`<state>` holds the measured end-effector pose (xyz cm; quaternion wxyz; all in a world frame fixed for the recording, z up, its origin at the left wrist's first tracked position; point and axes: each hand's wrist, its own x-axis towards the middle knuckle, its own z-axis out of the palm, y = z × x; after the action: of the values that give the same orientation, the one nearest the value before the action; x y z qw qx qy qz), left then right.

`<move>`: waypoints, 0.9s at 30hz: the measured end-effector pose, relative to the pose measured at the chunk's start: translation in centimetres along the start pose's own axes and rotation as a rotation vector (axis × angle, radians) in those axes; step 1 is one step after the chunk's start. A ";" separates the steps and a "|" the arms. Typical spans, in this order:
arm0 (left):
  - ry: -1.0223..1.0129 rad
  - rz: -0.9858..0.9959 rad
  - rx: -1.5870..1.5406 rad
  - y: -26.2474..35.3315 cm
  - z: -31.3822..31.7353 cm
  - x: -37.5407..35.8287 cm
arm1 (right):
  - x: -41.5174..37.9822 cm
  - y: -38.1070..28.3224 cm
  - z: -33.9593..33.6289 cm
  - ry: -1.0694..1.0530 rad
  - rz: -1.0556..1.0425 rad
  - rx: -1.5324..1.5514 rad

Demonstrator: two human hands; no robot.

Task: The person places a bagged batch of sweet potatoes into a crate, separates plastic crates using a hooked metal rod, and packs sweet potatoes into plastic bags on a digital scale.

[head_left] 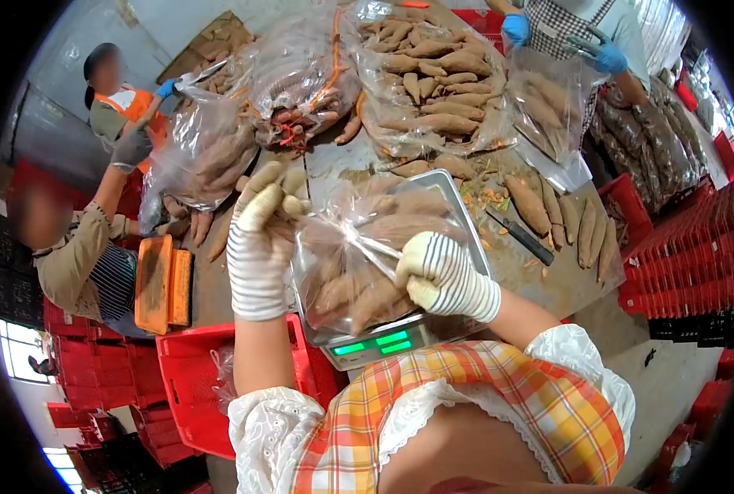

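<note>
A clear plastic bag (363,300) full of sweet potatoes lies on a digital scale (458,198) with a metal pan and green lit displays. Its plastic is gathered into a tight pale knot near the middle. My right hand (448,280), in a striped white glove, is closed around the twisted white neck that runs from this knot. To the left of the bag, my gloved left hand (261,239) is raised with its fingers curled. Its fingertips are slightly blurred, and what they hold cannot be made out.
A knife (519,235) lies right of the scale near loose sweet potatoes (528,204). Large open bags of sweet potatoes (441,82) cover the table's far side. A red crate (190,387) stands below left, by orange trays (153,284). Co-workers handle bags at left and far right.
</note>
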<state>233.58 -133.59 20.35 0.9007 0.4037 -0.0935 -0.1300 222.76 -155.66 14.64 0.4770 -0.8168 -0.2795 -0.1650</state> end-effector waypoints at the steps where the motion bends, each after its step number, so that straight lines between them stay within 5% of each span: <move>1: 0.106 -0.075 -0.135 -0.1 -1.4 1.0 | -0.4 0.1 0.0 -0.069 -0.049 -0.067; 5: 0.528 -0.177 -0.139 -4.3 -5.5 4.1 | -1.4 0.9 0.4 -0.018 0.033 0.057; 8: 0.013 0.007 0.450 -4.3 -2.4 1.7 | -1.9 -0.1 -0.6 0.080 0.376 0.487; 10: -0.308 -0.128 0.695 -4.3 -2.3 0.3 | -1.1 -1.3 -2.3 0.183 0.662 0.858; 11: -0.427 -0.153 0.734 -4.8 -1.9 -0.6 | -0.4 -1.3 -2.4 0.264 0.587 0.949; 12: -0.664 0.105 1.332 -4.9 -1.9 0.5 | 0.4 -1.8 -2.8 0.231 0.599 1.018; 13: -0.578 0.150 1.674 -5.5 -1.1 -0.3 | 1.2 -2.4 -3.1 0.194 0.609 1.089; 16: -0.569 0.346 1.876 -9.6 -5.7 1.3 | 3.6 -2.4 -1.6 0.051 0.260 0.956; 18: -0.406 0.102 1.454 -9.1 -4.2 0.8 | 4.5 -3.0 -0.8 0.021 0.178 1.015; 21: -0.483 0.351 1.743 -7.9 -1.7 0.3 | 4.3 -3.0 -0.6 0.000 0.114 0.984; 24: -0.412 0.618 1.875 -7.6 -1.0 0.3 | 2.9 -2.1 -2.5 0.101 -0.045 0.485; 25: -0.416 0.485 1.958 -7.0 -0.4 0.2 | 2.2 -1.7 -3.1 0.154 0.006 0.429; 27: -0.439 0.538 1.983 -6.8 -0.5 0.6 | 0.3 0.2 -3.6 0.280 0.178 0.398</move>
<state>233.18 -137.81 14.93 0.1292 0.8941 -0.4059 0.1388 223.12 -158.77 16.40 0.6750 -0.6974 -0.1650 -0.1756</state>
